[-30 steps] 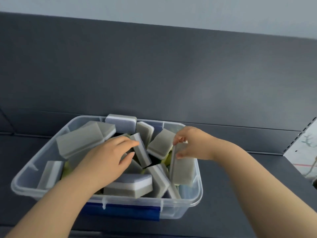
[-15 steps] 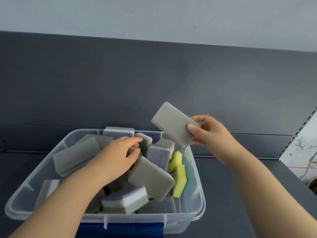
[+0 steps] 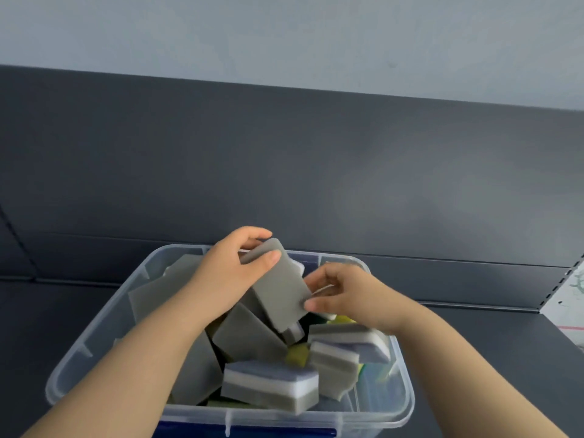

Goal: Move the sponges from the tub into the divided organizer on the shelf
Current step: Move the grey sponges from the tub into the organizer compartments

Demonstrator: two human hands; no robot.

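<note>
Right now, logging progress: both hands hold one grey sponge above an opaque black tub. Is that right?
Not quite. The head view shows the tub is clear plastic, not opaque black. The left hand and right hand do hold one grey sponge above it.

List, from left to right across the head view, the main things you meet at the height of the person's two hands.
Tub's left wall → left hand → grey sponge held up between both hands → right hand → dark shelf surface.
</note>
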